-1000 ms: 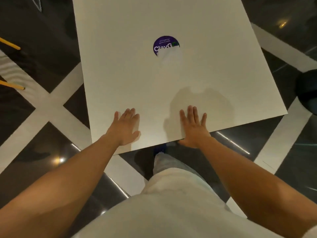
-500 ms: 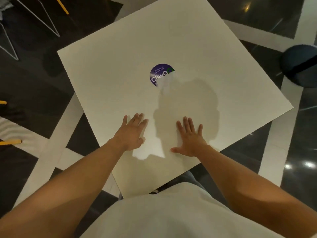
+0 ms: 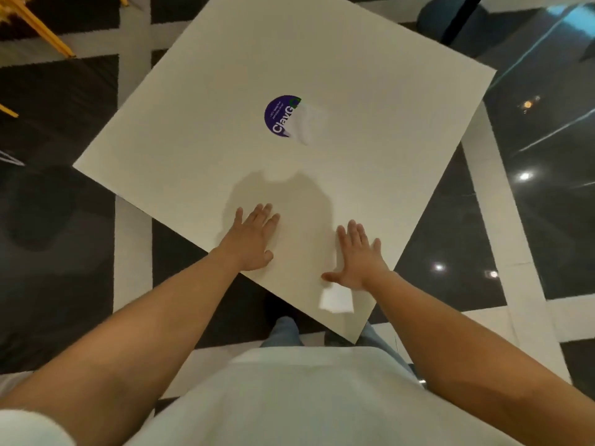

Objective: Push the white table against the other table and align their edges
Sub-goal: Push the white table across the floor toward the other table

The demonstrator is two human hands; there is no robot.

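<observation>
The left hand [image 3: 252, 241] lies flat and open, palm down, fingers spread, pressed on the white surface [image 3: 370, 91] near its edge at about 7 o'clock; it grips nothing. The right hand [image 3: 359, 255] rests the same way just beside it toward 4 o'clock, thumb out, close to the near corner that points at the person's legs. The surface sits turned like a diamond, filling the middle of the view. Near its centre, at 12 o'clock from the hands, is a round purple sticker [image 3: 281, 116], partly peeled. Around it lies a dark floor [image 3: 64, 284] with pale stripes. Yellow chair legs [image 3: 38, 27] show at 10 o'clock, a dark blue round stool [image 3: 428, 17] at 1 o'clock.
</observation>
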